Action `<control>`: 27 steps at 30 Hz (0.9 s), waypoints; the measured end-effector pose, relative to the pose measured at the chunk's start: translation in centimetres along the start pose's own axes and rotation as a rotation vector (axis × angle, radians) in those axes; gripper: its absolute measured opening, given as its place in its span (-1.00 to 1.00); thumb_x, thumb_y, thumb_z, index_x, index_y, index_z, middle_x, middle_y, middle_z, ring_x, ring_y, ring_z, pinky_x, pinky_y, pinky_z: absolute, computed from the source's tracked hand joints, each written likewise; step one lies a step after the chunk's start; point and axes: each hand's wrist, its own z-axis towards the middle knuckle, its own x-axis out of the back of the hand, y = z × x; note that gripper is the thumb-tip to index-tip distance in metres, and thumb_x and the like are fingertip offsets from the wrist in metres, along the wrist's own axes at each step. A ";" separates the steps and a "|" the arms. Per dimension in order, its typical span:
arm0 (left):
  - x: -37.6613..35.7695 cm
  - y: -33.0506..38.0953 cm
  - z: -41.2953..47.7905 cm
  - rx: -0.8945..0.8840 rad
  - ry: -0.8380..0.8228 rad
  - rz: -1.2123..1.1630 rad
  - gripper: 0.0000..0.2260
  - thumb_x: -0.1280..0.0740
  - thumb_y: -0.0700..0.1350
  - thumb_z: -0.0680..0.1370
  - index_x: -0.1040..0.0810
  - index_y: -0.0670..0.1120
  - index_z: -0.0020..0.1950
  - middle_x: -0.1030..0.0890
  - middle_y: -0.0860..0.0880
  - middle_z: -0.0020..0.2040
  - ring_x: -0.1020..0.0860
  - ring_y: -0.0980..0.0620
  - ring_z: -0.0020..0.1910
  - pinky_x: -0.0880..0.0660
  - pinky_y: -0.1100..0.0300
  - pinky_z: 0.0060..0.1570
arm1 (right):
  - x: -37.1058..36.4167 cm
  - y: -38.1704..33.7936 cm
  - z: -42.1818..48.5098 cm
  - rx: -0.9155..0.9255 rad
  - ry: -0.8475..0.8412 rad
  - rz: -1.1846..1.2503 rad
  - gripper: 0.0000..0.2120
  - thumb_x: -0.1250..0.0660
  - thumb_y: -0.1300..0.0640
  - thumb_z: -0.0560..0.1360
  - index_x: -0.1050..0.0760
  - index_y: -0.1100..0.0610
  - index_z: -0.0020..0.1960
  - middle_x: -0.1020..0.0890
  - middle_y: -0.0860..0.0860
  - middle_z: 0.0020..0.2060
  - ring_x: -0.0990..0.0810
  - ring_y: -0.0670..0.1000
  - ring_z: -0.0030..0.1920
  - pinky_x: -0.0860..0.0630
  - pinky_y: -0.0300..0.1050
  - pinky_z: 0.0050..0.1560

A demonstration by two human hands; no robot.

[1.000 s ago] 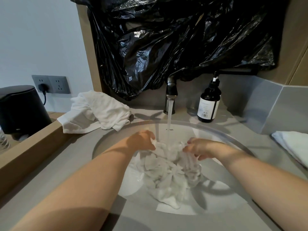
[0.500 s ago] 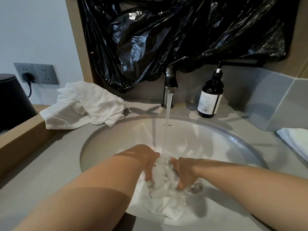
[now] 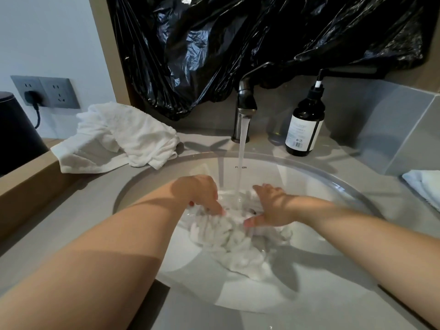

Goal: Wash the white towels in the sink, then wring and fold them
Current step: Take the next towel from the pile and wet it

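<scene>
A wet, crumpled white towel (image 3: 234, 244) lies in the white sink basin (image 3: 316, 186) under running water from the faucet (image 3: 245, 108). My left hand (image 3: 202, 194) grips the towel's left part with curled fingers. On the towel's right part, my right hand (image 3: 271, 206) holds the cloth, thumb pointing left. The water stream lands between my hands. A second white towel (image 3: 123, 136) lies heaped on the counter at the back left. Another folded white towel (image 3: 423, 184) sits at the right edge.
A dark pump bottle (image 3: 304, 125) stands right of the faucet. Black plastic sheeting (image 3: 238, 44) hangs behind the sink. A wall socket with a plug (image 3: 45, 91) and a black appliance (image 3: 14, 132) are at the far left, beyond a wooden ledge (image 3: 28, 186).
Both hands pressed down and together on the towel, then spread apart again on it. The towel now lies more bunched under the stream.
</scene>
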 end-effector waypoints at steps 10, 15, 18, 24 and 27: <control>-3.4 0.6 2.2 -0.027 -0.249 0.384 0.06 -0.47 0.37 0.30 0.11 0.20 0.59 0.04 -0.03 0.61 -0.13 -0.19 0.55 -0.21 -0.13 0.45 | -4.9 -0.7 1.3 -0.109 -0.014 -0.173 0.29 -0.51 -0.30 0.23 0.37 0.01 0.54 0.20 0.05 0.54 0.10 0.24 0.53 -0.16 0.31 0.42; -3.4 0.9 2.2 -0.124 -0.175 0.199 -0.29 -0.51 0.05 0.42 -0.26 0.04 0.48 -0.39 -0.01 0.37 -0.49 -0.07 0.18 -0.51 0.02 0.17 | -3.6 0.4 2.1 -0.015 0.083 -0.143 -0.15 -0.53 -0.12 0.26 -0.20 0.08 0.39 -0.45 0.08 0.14 -0.49 0.12 0.09 -0.54 -0.03 0.04; -2.6 0.3 2.1 -0.112 -0.189 -0.085 -0.54 -0.45 -0.14 0.45 -0.44 0.00 0.31 -0.48 -0.03 0.24 -0.60 -0.08 0.07 -0.61 0.10 0.03 | -1.9 1.2 1.7 -0.001 -0.024 0.046 -0.33 -0.48 0.06 0.34 -0.27 0.09 0.36 -0.54 0.00 0.07 -0.52 0.01 -0.05 -0.49 -0.16 -0.12; -0.9 -1.8 1.1 0.018 -0.235 -0.566 -0.75 -0.33 -0.20 0.43 -0.56 -0.18 0.10 -0.54 -0.09 -0.20 -0.51 -0.04 -0.30 -0.48 0.20 -0.35 | 0.0 1.9 0.7 -0.029 -0.234 0.604 -0.51 -0.39 0.14 0.45 -0.38 0.05 0.35 -0.58 0.00 -0.01 -0.58 0.04 -0.02 -0.52 -0.11 0.02; -1.0 -2.7 1.7 0.144 -0.188 -0.515 -0.90 -0.31 -0.15 0.44 -0.52 -0.17 -0.15 -0.49 -0.10 -0.33 -0.44 -0.01 -0.48 -0.38 0.24 -0.46 | 0.1 1.9 0.6 -0.050 -0.236 0.694 -0.62 -0.27 0.19 0.55 -0.39 0.19 0.36 -0.60 0.12 -0.02 -0.54 0.07 -0.10 -0.50 -0.13 -0.08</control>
